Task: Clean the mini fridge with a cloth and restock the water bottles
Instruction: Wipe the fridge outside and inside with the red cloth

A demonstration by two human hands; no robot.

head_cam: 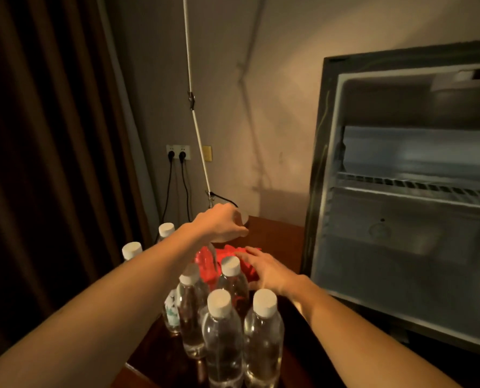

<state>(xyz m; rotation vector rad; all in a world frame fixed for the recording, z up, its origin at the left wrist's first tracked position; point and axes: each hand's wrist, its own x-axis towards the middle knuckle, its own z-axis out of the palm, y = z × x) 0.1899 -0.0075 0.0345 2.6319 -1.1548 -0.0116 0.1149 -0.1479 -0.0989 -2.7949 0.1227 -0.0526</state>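
Note:
The mini fridge [315,191] stands open on the right, its inside bare apart from a wire shelf [415,186]. Several clear water bottles [223,340] with white caps are grouped on the dark wooden table [275,233] in front of me. A red cloth [203,261] lies crumpled behind them. My left hand [222,222] is closed over the top of one bottle above the cloth; its clear body shows below the hand. My right hand [261,271] lies on the cloth with fingers spread, just left of the fridge.
A dark curtain [51,135] hangs along the left. Wall sockets [178,152] with two black plugs sit on the back wall, and a white cord [196,130] runs down to the table's far edge. Two more bottles [132,250] stand at the table's left edge.

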